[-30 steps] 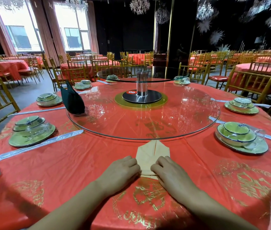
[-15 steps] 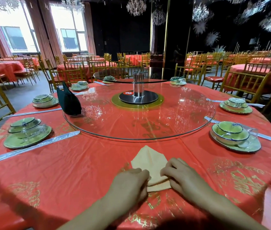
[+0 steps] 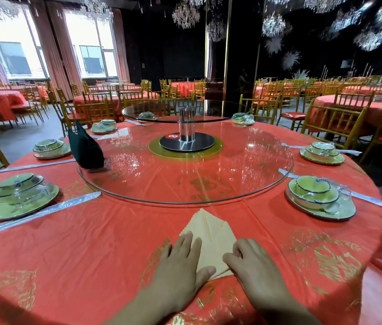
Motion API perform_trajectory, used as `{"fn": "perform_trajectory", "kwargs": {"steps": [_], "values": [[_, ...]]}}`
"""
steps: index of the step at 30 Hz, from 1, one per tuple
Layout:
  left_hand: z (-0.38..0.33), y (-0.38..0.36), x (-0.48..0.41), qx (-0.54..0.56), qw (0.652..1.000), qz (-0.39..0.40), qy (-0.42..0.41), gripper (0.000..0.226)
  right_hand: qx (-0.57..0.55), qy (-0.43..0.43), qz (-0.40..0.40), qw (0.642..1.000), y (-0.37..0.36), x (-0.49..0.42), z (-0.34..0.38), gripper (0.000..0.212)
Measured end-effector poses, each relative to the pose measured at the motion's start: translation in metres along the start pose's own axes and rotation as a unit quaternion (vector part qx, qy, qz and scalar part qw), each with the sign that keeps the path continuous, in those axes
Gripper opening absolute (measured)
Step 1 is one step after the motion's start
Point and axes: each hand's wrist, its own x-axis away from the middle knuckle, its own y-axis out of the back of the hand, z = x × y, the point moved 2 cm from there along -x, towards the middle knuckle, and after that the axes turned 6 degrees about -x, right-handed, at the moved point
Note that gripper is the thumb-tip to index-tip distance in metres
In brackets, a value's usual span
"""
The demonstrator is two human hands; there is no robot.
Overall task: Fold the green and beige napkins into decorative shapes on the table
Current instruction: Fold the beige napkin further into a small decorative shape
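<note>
A beige napkin (image 3: 211, 233), folded to a point that aims away from me, lies flat on the red tablecloth (image 3: 91, 242) at the near edge. My left hand (image 3: 180, 261) rests flat on its left side, fingers spread, thumb across the lower edge. My right hand (image 3: 248, 261) pinches the napkin's lower right corner with curled fingers. A dark green napkin (image 3: 84, 146), folded and standing upright, sits on the left rim of the glass turntable (image 3: 208, 184).
Wrapped green plate-and-bowl settings stand at the left (image 3: 21, 195) and right (image 3: 319, 198), with more further round. Wrapped chopsticks (image 3: 37, 216) lie beside the left setting. A raised glass tier on a steel post (image 3: 186, 124) stands at the centre. Gold chairs (image 3: 335, 125) ring the table.
The beige napkin has been turned and laid flat. My left hand has opened from curled fingers to a flat press; my right hand still grips the lower right corner.
</note>
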Motion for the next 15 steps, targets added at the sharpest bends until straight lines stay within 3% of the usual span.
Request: {"fn": "perform_trajectory", "kwargs": {"steps": [2, 5, 7, 10, 11, 15], "values": [[0.001, -0.001, -0.004, -0.019, 1.000, 0.004, 0.004, 0.135, 0.028, -0.066, 0.015, 0.997, 0.006, -0.003, 0.000, 0.003], [0.004, 0.002, -0.007, 0.011, 1.000, 0.008, 0.013, 0.108, 0.077, -0.050, 0.057, 0.994, 0.011, -0.005, 0.008, 0.017], [0.008, 0.002, -0.007, 0.019, 1.000, 0.004, 0.020, 0.094, 0.063, -0.064, 0.027, 0.996, 0.008, -0.007, 0.004, 0.016], [0.007, -0.004, -0.003, 0.010, 1.000, 0.008, 0.024, 0.126, 0.035, -0.078, 0.040, 0.996, 0.015, -0.004, 0.007, 0.034], [0.007, -0.005, -0.003, 0.010, 1.000, 0.010, 0.027, 0.128, 0.077, -0.072, 0.101, 0.989, 0.015, -0.002, 0.009, 0.041], [0.007, 0.004, -0.006, -0.002, 0.999, 0.024, 0.024, 0.133, 0.157, -0.075, 0.142, 0.975, 0.013, 0.001, 0.005, 0.041]]}}
